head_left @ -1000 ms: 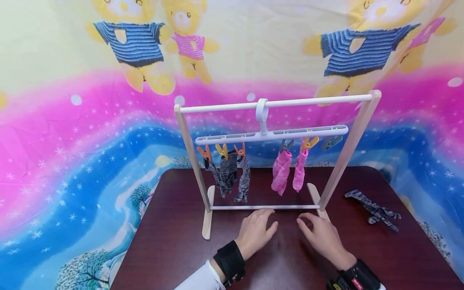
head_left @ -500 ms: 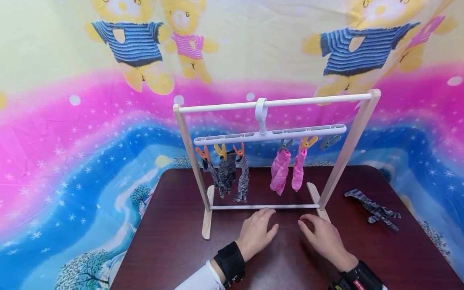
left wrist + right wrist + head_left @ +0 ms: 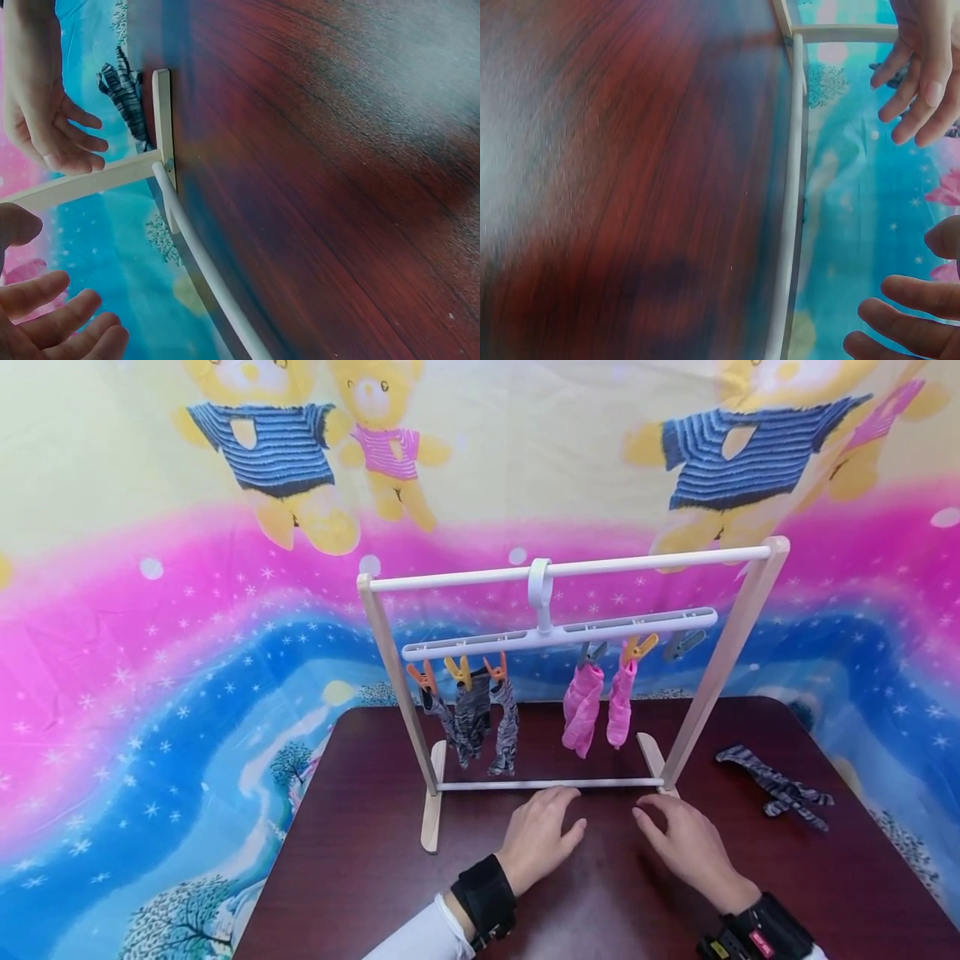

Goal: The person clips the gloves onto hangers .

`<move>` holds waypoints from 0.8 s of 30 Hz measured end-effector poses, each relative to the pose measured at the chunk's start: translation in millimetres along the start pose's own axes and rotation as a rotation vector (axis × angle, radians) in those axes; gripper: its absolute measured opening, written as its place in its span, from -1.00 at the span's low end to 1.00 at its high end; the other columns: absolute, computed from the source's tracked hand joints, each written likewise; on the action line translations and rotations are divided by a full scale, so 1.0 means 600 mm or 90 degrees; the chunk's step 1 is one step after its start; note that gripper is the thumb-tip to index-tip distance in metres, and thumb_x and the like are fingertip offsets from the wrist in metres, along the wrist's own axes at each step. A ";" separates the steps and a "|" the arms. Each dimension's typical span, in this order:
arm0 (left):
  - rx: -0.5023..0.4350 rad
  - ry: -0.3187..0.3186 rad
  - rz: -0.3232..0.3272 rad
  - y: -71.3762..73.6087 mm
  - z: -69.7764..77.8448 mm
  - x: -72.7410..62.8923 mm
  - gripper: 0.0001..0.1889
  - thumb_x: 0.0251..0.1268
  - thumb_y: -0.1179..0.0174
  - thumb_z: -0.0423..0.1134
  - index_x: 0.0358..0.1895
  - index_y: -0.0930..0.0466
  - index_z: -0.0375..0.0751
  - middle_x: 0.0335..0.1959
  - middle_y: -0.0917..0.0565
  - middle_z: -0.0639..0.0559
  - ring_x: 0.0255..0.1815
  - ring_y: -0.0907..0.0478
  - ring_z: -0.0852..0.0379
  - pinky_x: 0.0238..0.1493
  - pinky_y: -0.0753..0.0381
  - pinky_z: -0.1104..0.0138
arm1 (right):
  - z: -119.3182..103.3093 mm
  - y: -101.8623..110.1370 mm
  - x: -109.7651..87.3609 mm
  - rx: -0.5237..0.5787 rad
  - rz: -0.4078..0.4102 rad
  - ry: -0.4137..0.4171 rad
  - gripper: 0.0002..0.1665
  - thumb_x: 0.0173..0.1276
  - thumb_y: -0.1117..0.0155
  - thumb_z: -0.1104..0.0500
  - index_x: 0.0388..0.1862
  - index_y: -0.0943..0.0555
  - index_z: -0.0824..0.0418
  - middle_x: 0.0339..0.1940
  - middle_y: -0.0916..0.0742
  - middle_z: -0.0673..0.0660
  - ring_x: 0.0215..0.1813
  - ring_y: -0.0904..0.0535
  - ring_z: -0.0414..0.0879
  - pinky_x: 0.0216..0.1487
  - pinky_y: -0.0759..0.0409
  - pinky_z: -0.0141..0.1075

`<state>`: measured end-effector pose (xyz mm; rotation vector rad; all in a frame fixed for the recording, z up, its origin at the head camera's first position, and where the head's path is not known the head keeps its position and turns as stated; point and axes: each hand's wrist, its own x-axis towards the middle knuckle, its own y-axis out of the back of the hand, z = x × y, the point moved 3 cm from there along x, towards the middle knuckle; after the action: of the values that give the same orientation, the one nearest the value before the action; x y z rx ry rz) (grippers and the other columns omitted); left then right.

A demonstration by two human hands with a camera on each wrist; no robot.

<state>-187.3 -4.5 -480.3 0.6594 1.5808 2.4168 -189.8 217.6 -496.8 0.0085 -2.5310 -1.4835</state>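
Observation:
My left hand (image 3: 542,835) and right hand (image 3: 690,850) hover apart before the drying rack's lower bar, fingers loosely bent and holding nothing. In the left wrist view, the left hand's fingers (image 3: 56,311) are spread. The right wrist view likewise shows the right hand's fingers (image 3: 907,315) apart. Above them a white clip hanger (image 3: 558,639) hangs from the top bar. Orange and yellow clothespins (image 3: 459,672) on its left hold dark striped cloth pieces (image 3: 472,718). Two small pink socks (image 3: 582,710) hang at right from a grey and a yellow peg. The grey clothespin (image 3: 684,645) at the far right holds nothing.
A dark striped cloth piece (image 3: 776,787) lies on the brown table (image 3: 337,885), right of the rack. The rack's wooden posts (image 3: 726,664) stand on feet (image 3: 432,814) at either side. A printed bear curtain (image 3: 225,593) hangs behind the table.
Both hands have drifted slightly right in the head view, the right one a little more, so the gap between them is wider. The head view has tilted slightly. Nothing was taken hold of.

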 end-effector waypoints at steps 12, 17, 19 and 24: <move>0.054 -0.079 0.003 -0.010 0.031 0.011 -0.62 0.37 -0.24 0.04 0.18 -0.62 0.02 0.08 -0.71 0.15 0.11 -0.65 0.22 0.03 -0.66 0.38 | 0.033 0.016 -0.002 -0.011 0.018 -0.026 -0.64 0.45 -0.26 0.02 0.00 -0.71 0.27 0.05 -0.75 0.36 0.06 -0.68 0.31 -0.08 -0.59 0.21; 0.066 -0.096 -0.003 -0.009 0.042 0.017 -0.61 0.40 -0.21 0.06 0.19 -0.61 0.04 0.10 -0.71 0.15 0.12 -0.65 0.23 0.04 -0.66 0.39 | 0.049 0.022 -0.002 -0.015 0.024 -0.044 -0.57 0.48 -0.22 0.01 0.08 -0.68 0.32 0.07 -0.73 0.39 0.04 -0.67 0.32 -0.11 -0.60 0.21; 0.069 -0.101 -0.009 -0.009 0.044 0.019 -0.61 0.41 -0.20 0.07 0.20 -0.61 0.04 0.11 -0.71 0.16 0.12 -0.65 0.24 0.05 -0.65 0.40 | 0.055 0.025 -0.001 -0.018 0.017 -0.052 -0.56 0.49 -0.21 -0.01 0.10 -0.67 0.32 0.07 -0.73 0.39 0.03 -0.67 0.31 -0.13 -0.61 0.19; 0.076 -0.110 -0.030 -0.012 0.050 0.023 -0.60 0.42 -0.19 0.08 0.22 -0.60 0.05 0.13 -0.71 0.16 0.14 -0.64 0.25 0.06 -0.65 0.40 | 0.071 0.035 0.004 -0.036 0.002 -0.064 -0.54 0.48 -0.22 -0.02 0.09 -0.66 0.33 0.07 -0.71 0.42 0.03 -0.66 0.32 -0.16 -0.61 0.19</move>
<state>-186.5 28.4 -473.3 0.8182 1.6583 2.1796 -198.0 264.6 -498.5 -0.0804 -2.5639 -1.5909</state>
